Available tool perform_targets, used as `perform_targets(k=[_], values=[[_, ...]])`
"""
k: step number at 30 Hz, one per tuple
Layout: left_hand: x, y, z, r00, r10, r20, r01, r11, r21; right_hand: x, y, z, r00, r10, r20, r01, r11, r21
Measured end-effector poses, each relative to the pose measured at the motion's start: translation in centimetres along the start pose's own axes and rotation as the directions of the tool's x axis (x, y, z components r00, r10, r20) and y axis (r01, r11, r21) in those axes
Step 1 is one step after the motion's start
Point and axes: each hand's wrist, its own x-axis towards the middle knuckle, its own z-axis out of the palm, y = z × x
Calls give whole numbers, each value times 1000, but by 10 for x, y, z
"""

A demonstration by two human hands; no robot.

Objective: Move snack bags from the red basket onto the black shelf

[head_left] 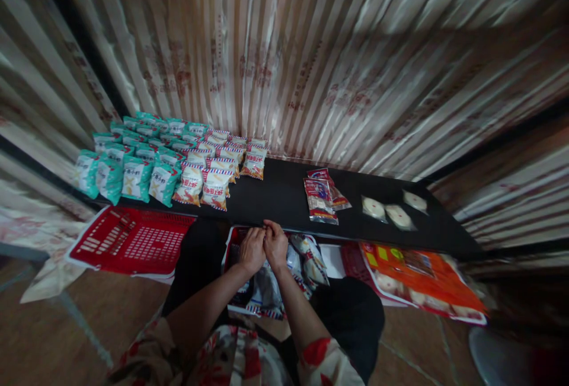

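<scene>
My left hand (pixel 252 251) and my right hand (pixel 275 245) meet side by side at the front edge of the black shelf (pixel 275 196). Both have curled fingers, and whatever they may hold is hidden. Beneath them, between my knees, stands a basket (pixel 229 243) filled with snack bags (pixel 311 258), several of them white with red and blue stripes. On the shelf to the left, striped snack bags (pixel 215 188) stand in rows beside teal snack bags (pixel 136 178). Red-and-purple packets (pixel 319 199) lie flat right of my hands.
A red basket (pixel 153 241) sits at the left below the shelf. At the right, another basket (pixel 389 294) carries a large orange bag (pixel 413 264). Small clear packets with round white contents (pixel 399 217) lie on the shelf's right. A striped curtain (pixel 284 60) hangs behind.
</scene>
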Motion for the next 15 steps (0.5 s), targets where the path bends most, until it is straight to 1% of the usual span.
perform_targets(k=[2,4,6,9,12,13,15], values=[[-14,0,8,998,2,60,-1,1000,-17,-15,8,-4,1000,22,12,-21,999,-49],[-28,2,14,990,-26,141,28,999,-16,-31,17,-8,998,66,22,-64,994,-89],[-41,3,21,974,-43,221,46,999,-9,-46,27,-13,992,120,42,-113,983,-143],[-61,3,31,945,-27,325,25,1000,10,-63,39,-23,969,224,100,-192,947,-258],[-81,-2,47,929,9,371,-19,1000,23,-76,45,-33,941,305,147,-242,910,-338],[-87,-4,52,929,-1,370,-13,999,35,-79,46,-36,936,317,155,-247,902,-355],[-97,-9,62,932,18,363,-32,999,33,-84,47,-42,936,308,168,-230,900,-369]])
